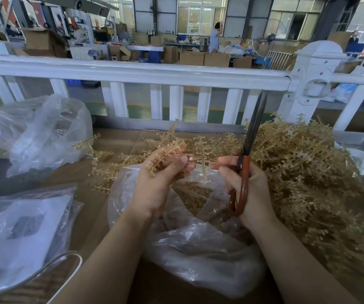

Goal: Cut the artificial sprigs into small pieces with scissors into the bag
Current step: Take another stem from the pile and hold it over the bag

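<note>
Around our work we see a crumpled clear bag [45, 132] at far left, a flat packet [23, 233] at lower left with a white cord [67, 260] curving over it, and a big tan heap [312, 172] of sprigs filling the right side. A white railing [132, 73] runs across just behind the surface [119, 141], which is covered in brown cardboard; beyond it lies a workshop hall with cartons, benches and two people standing far off. Our left hand [161, 178] curls its fingers round a sprig [176, 148], thumb pressed on the stem, holding it above the open bag [198, 249] that sits between our forearms with cut bits inside. Our right hand [247, 185] grips the scissors [245, 163] by their red-brown handles, blades together and pointing up toward the railing, just beside the sprig's end; its forefinger reaches toward the left thumb. The heap lies close behind the right hand.
</note>
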The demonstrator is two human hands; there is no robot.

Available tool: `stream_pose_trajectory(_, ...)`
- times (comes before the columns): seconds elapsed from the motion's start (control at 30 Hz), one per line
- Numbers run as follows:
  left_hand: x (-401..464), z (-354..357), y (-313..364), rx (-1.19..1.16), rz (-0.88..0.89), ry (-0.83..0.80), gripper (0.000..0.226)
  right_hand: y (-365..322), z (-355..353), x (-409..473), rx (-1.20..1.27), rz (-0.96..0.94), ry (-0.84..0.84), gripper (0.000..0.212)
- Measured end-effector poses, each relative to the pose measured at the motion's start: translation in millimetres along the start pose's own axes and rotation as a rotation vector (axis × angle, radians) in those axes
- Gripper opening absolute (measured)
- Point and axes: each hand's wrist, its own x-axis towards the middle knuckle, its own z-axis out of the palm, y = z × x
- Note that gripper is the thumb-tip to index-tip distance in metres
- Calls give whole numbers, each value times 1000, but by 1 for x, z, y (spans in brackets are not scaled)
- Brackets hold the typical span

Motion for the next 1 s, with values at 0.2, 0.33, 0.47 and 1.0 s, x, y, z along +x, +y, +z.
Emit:
stream_pose_trajectory(0.2,1,-2,0,24,41,-31,20,-5,5,-2,-10,28,-27,8)
stream_pose_trajectory(0.33,2,-3,0,40,-7,-34,20,-3,4,-1,-34,-15,-12,24)
stream_pose_trajectory(0.47,1,1,0,55,-147,-65,13,-2,5,0,-191,-76,-4,45)
stream_pose_trajectory(1.0,-1,-3,-6,271,-295,-349,51,-11,12,-3,30,157,-23,28)
